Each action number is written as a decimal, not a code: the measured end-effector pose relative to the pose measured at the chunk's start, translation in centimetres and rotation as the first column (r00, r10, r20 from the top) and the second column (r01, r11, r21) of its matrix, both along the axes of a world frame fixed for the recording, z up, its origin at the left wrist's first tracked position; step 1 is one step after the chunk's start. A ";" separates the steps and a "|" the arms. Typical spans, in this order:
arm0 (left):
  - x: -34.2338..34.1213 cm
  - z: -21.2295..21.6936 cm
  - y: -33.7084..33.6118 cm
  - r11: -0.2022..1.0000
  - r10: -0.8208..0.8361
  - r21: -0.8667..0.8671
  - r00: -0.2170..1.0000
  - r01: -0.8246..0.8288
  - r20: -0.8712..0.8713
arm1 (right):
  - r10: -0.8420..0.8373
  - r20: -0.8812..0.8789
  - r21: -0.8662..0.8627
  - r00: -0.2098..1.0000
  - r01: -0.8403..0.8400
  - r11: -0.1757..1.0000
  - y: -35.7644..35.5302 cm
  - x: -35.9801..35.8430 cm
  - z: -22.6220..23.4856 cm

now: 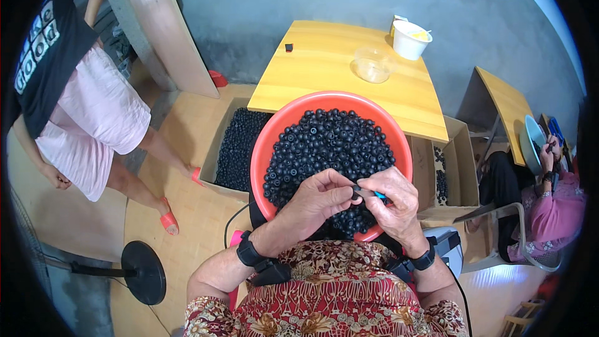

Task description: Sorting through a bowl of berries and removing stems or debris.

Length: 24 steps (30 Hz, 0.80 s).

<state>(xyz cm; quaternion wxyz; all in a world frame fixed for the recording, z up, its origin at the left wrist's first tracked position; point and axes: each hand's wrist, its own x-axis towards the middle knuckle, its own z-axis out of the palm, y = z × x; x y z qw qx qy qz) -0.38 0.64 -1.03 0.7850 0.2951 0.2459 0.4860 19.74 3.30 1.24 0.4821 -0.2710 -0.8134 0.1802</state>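
Item: my left hand (318,198) and right hand (392,195), both pinched shut on one small black round part with a blue tip (368,195), held over the round red plastic basin (265,150) heaped with small black ring-shaped parts (327,143). Behind the basin stands a yellow wooden counter (324,68) carrying a clear plastic bowl (373,63) and a white cup (410,39); a cardboard box of the same black parts (237,150) sits on the floor to my left.

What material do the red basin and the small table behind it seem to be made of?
The red basin looks like plastic: even colour, smooth rim with a soft sheen. The table looks like light wood, likely varnished: grain lines run along its top, though a wood-pattern laminate is possible.
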 end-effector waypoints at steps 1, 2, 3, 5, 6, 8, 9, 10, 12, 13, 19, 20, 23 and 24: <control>0.0 0.0 0.1 1.000 0.001 -0.019 1.000 -0.001 0.023 | 0.000 0.000 0.002 1.000 0.000 1.000 0.1 0.0 0.0; 0.0 -0.2 0.0 1.000 0.003 -0.022 1.000 -0.002 0.026 | 0.013 -0.014 -0.020 1.000 -0.014 1.000 -0.3 -0.2 0.6; 0.0 -0.4 0.1 1.000 0.010 0.023 1.000 -0.010 0.027 | 0.014 -0.011 -0.024 1.000 -0.015 1.000 -0.4 -0.4 0.6; 0.2 -0.3 0.0 0.998 0.016 0.063 0.999 -0.018 0.032 | 0.008 -0.006 0.016 1.000 -0.008 1.000 -0.5 -0.6 0.7; 0.3 0.1 -0.2 0.999 0.028 0.034 0.999 -0.029 0.031 | 0.010 -0.007 0.013 1.000 -0.010 1.000 -0.5 -0.5 0.6; 0.5 0.4 -0.3 0.999 0.038 0.003 0.999 -0.038 0.035 | -0.006 0.001 0.010 1.000 0.006 1.000 -0.5 -0.3 0.3; 0.5 0.4 -0.3 1.000 0.015 -0.015 0.999 -0.014 0.052 | -0.019 0.004 0.014 1.000 0.019 1.000 -0.5 -0.2 0.2; 0.5 0.4 -0.3 0.999 -0.008 -0.032 0.998 0.011 0.070 | -0.014 0.003 0.027 1.000 0.014 1.000 -0.5 -0.1 0.2; 0.4 0.3 -0.1 1.000 -0.001 -0.015 0.996 0.002 0.090 | -0.036 0.010 0.033 0.999 0.036 0.999 -0.7 -0.4 0.6; 0.4 0.3 -0.1 1.000 0.009 0.004 0.994 -0.009 0.107 | -0.057 0.013 0.040 0.998 0.057 0.998 -0.7 -0.5 0.8; 0.1 0.4 -0.2 1.000 0.022 -0.013 0.993 -0.020 0.112 | -0.225 0.157 0.316 0.962 0.167 0.934 -1.0 0.3 0.9; 0.1 0.4 -0.2 1.000 0.021 -0.013 0.993 -0.019 0.113 | -0.230 0.175 0.333 0.957 0.162 0.929 -1.1 0.3 0.9; 0.1 0.7 -0.3 1.000 0.024 -0.008 0.994 -0.024 0.109 | -0.236 0.199 0.355 0.951 0.154 0.922 -1.1 0.3 0.9; 0.1 0.8 -0.3 1.000 0.021 -0.010 0.995 -0.020 0.101 | -0.236 0.205 0.360 0.950 0.151 0.921 -1.1 0.4 0.9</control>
